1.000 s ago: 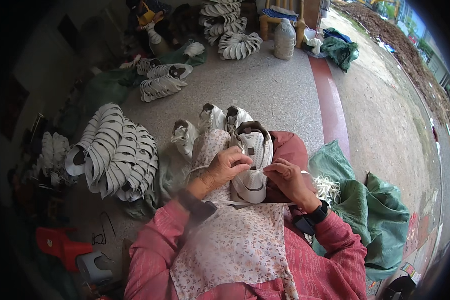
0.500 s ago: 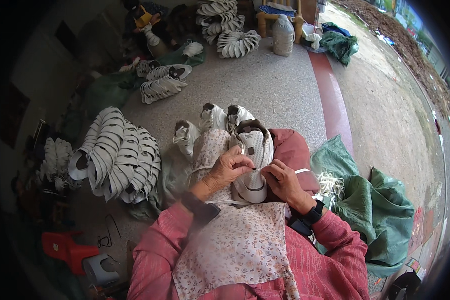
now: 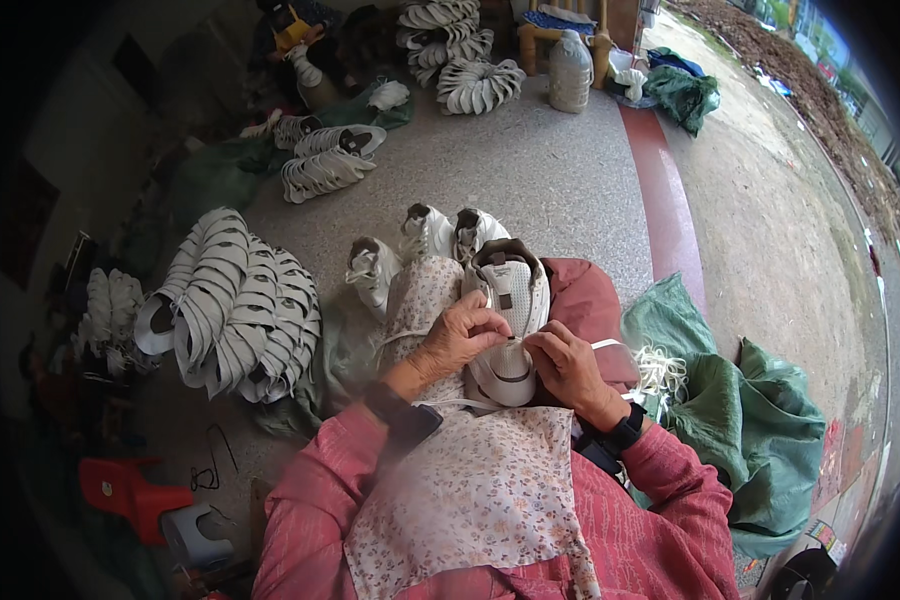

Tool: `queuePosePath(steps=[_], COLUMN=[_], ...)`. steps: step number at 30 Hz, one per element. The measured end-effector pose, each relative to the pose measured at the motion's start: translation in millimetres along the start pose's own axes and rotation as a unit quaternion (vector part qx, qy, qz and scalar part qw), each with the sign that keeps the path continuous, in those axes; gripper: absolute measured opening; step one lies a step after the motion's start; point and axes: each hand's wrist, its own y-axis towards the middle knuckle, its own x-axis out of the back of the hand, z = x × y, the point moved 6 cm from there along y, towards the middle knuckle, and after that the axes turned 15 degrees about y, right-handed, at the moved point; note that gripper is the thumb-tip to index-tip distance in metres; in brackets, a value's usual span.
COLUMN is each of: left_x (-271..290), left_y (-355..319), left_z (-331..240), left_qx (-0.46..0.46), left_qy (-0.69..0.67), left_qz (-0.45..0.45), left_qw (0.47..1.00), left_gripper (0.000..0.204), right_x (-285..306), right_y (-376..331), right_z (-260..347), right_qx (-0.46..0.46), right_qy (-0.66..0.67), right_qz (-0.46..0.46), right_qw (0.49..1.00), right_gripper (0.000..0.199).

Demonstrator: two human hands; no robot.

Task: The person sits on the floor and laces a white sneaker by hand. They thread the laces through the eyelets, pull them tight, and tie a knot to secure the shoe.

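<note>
A white shoe (image 3: pixel 488 376) with a perforated tongue and brown lining rests on my lap, its toe toward me. A flat white shoelace (image 3: pixel 608 344) shows beside my right hand, and a white strip also lies by the toe. My left hand (image 3: pixel 458 335) pinches the lace at the lowest eyelets, thumb and forefinger together. Close beside it, my right hand (image 3: pixel 568 362) is closed in a pinch on the lace too; the fingertips mostly hide it. Several white shoes (image 3: pixel 373 272) with laces stand just beyond my knees.
Stacked white shoe uppers (image 3: pixel 245 310) stand at the left, with more stacks (image 3: pixel 480 87) farther back. Green sacks (image 3: pixel 770 430) and a bundle of white laces (image 3: pixel 660 370) lie at the right. A red plastic stool (image 3: pixel 135 495) is at the lower left. Another person (image 3: pixel 295 40) sits at the back.
The view has shifted very slightly. Both hands stay pinched at the shoe's lower eyelets, with hardly any visible movement.
</note>
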Motion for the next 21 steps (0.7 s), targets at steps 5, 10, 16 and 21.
queuePosePath(steps=[5,10,16,21], left_x=[-0.3,1.3,0.9,5.7], left_y=[-0.1,-0.3,-0.3,-2.8], left_z=[0.8,1.1,4.8,-2.3], left_qx=[-0.003,-0.008,0.004,-0.005], left_qy=[0.000,0.008,0.009,0.013], left_qz=[-0.001,-0.005,0.004,0.011], left_qw=[1.000,1.000,1.000,1.000], left_gripper=[0.008,0.008,0.011,0.019], right_x=[-2.9,-10.1,-9.1,1.0], right_y=[-0.3,6.3,21.1,17.9], right_z=[2.2,9.7,8.9,7.9], right_qx=[0.011,0.045,0.054,-0.047], right_qy=[-0.045,-0.132,-0.152,-0.103], right_qz=[0.019,0.094,0.126,0.080], right_qw=[0.999,0.986,0.979,0.990], right_gripper=[0.021,0.026,0.024,0.020])
